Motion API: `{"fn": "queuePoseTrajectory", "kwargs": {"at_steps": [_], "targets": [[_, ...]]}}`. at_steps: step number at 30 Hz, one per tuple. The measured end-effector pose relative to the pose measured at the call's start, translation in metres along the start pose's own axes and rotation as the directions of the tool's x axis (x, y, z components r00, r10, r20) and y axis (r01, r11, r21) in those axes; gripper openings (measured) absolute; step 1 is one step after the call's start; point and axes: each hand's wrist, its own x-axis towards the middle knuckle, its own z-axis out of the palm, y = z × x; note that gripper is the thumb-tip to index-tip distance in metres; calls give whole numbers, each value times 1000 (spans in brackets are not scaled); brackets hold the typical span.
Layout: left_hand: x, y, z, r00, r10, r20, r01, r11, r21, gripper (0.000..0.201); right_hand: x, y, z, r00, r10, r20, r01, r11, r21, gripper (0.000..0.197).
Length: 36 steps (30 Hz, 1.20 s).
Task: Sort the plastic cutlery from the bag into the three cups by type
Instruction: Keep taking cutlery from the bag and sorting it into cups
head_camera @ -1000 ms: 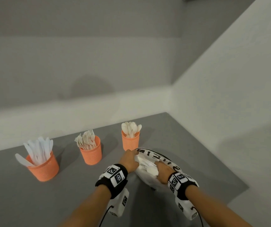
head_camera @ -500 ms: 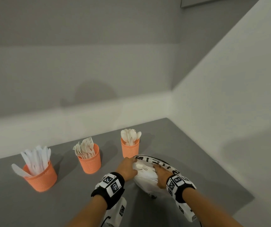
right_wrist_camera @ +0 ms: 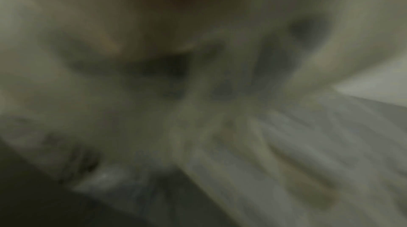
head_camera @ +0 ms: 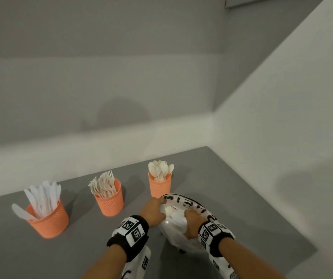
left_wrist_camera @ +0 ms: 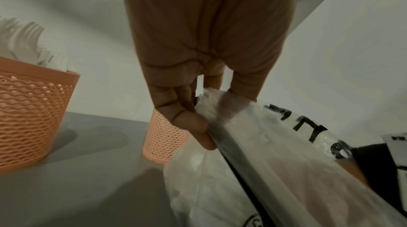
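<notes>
Nearest, the plastic bag (head_camera: 173, 231) lies on the grey table (head_camera: 242, 198) between both wrists, a thin, milky, crinkled film with black lettering along its rim. The left hand (head_camera: 154, 211) pinches that rim, thumb and fingers (left_wrist_camera: 193, 126) curled onto the edge, as the left wrist view shows plainly. The right hand (head_camera: 191, 222) is plunged into the mouth of the bag; its fingers are hidden by the film and the right wrist view is a blur, so I cannot tell whether they are curled on a piece or loose. Pale cutlery shapes show faintly through the plastic near that hand, though their type is not legible.

The bag looks limp and slippery, likely to slide or collapse unless the rim is held taut, so the edge is the sensible place to hold it. The pieces inside should be light, stiff and a little brittle, best taken by the handle.

Further off stand three orange cups with perforated, mesh-like walls. The spoon cup (head_camera: 160, 187) is just beyond the bag, its rounded white bowls upright. The fork cup (head_camera: 109, 201) sits to the left, tines fanned. The knife cup (head_camera: 48, 220) is furthest left and widest, flat blades leaning out, one tipped low over the rim.
</notes>
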Motion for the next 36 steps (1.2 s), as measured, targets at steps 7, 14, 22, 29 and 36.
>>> {"fn": "queuePoseTrajectory", "kwargs": {"at_steps": [7, 14, 22, 29, 36], "targets": [[-2, 1, -1, 1000, 14, -4, -13, 999, 40, 56, -4, -1, 2, 1000, 5, -26, -3, 998, 55, 51], [-5, 4, -8, 1000, 14, -21, -11, 994, 105, 51, -8, -1, -14, 998, 8, 61, -17, 988, 152, 70], [-3, 6, -9, 999, -5, -39, 9, 994, 105, 51, -13, 4, -27, 989, 52, 140, -64, 994, 84, 66], [1, 7, -1, 989, -8, -147, 16, 999, 52, 46, -26, 4, -29, 992, -70, 102, 47, 978, 205, 58], [1, 11, 10, 988, 63, -144, -82, 989, -125, 41, -36, 4, -31, 981, -195, -15, 186, 906, 380, 56]]}}
